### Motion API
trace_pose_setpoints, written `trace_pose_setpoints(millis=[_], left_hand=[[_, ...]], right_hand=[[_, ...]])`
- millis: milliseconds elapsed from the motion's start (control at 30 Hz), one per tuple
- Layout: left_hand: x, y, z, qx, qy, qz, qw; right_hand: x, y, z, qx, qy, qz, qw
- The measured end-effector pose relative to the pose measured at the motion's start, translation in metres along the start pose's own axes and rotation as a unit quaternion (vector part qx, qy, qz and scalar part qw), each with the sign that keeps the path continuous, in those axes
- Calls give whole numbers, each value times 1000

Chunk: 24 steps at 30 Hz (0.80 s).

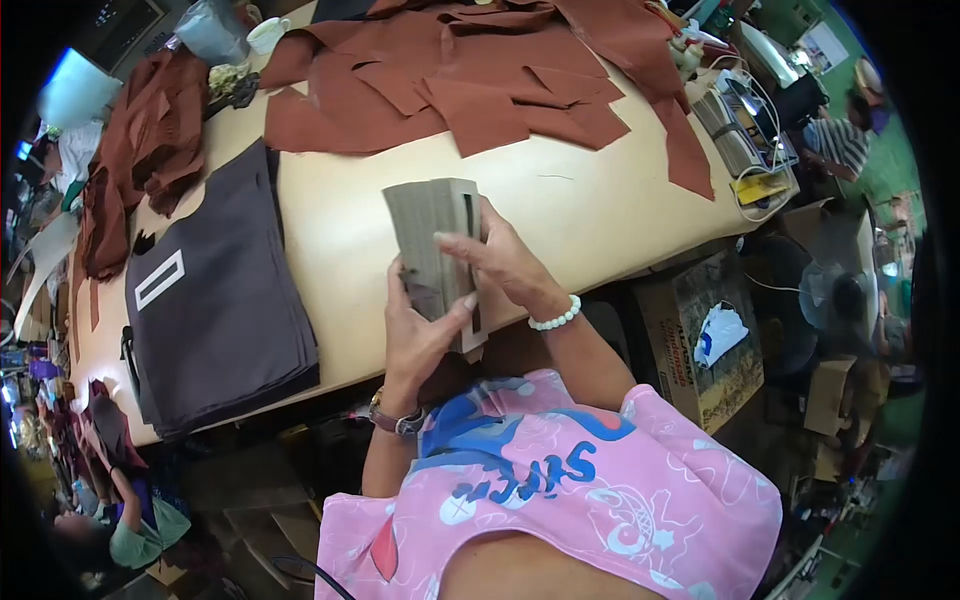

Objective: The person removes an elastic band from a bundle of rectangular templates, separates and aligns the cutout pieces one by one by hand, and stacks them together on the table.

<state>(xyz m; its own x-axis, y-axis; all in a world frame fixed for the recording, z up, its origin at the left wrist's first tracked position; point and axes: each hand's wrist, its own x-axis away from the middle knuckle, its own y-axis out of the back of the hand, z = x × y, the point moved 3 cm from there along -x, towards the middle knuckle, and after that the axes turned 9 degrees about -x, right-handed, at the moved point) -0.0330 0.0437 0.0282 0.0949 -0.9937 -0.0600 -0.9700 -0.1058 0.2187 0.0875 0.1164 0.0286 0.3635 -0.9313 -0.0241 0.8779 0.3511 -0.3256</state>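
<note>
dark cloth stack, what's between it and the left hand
Only bare tabletop lies between the dark cloth stack and the left hand, as the head view shows.

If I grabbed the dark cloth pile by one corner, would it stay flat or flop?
The dark cloth pile would probably flop, because its edges look thin. It might feel heavy, since several layers show. The white frame on top could slide if it's loose.

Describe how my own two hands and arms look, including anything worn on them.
The left hand is ungloved, with a brown strap, apparently a watch, at the wrist. The right hand is ungloved too, with a pale beaded bracelet. Both forearms are uncovered.
</note>
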Motion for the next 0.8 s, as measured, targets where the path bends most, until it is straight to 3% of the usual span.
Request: trace_pose_setpoints(millis=[67,133,200,267,300,433,567,767,800], left_hand=[[7,9,-10,84,41,45,995],[11,14,-10,211,114,113,964],[11,18,0,255,155,172,939],[11,17,23,275,163,187,929],[9,12,17,285,128,135,940],[-1,9,21,408,194,8,892],[-5,15,48,418,190,-8,888],[6,53,69,470,215,-126,847],[18,63,66,436,216,-123,865]], right_hand=[[2,-3,11,-210,-123,106,964],[-6,3,-8,-253,-121,173,944],[-9,-4,-11,-311,-99,214,921],[-7,-9,-2,-264,-111,162,944],[-10,-10,-2,-246,-110,147,952],[-16,-12,-7,-231,-107,117,960],[-19,-15,-7,-273,-113,111,949],[-37,-3,2,-376,-80,75,920],[-40,1,1,-385,-77,66,917]])
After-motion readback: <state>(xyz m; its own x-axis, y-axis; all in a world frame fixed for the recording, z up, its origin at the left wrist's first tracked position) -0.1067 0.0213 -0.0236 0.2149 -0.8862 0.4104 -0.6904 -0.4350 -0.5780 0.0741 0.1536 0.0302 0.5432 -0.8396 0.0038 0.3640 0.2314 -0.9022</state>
